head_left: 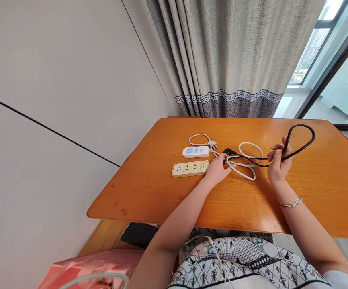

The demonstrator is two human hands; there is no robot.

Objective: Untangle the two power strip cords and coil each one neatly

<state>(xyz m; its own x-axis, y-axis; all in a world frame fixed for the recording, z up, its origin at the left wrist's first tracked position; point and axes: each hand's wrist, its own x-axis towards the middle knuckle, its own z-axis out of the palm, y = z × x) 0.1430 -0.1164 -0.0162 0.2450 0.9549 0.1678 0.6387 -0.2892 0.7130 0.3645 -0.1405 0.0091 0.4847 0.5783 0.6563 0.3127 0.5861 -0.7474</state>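
Note:
A black power cord (305, 151) makes a loop at the right, and my right hand (279, 162) grips its strands above the table. From there the strands run left to my left hand (219, 168), whose fingers close on the cord beside its black plug (229, 151). Just left of that hand lies a yellowed power strip (189, 169). Behind it is a white power strip (195, 151) with blue socket faces. Its white cord (250, 144) lies in loops between my hands, partly under the black strands. The white plug (212, 144) rests near that strip's end.
The orange-brown wooden table (150, 172) has rounded corners. A white wall panel (56, 160) stands along its left, and a grey curtain (237, 60) hangs behind it. A dark phone-like slab (138, 235) and a pink bag (95, 269) are below the front left edge.

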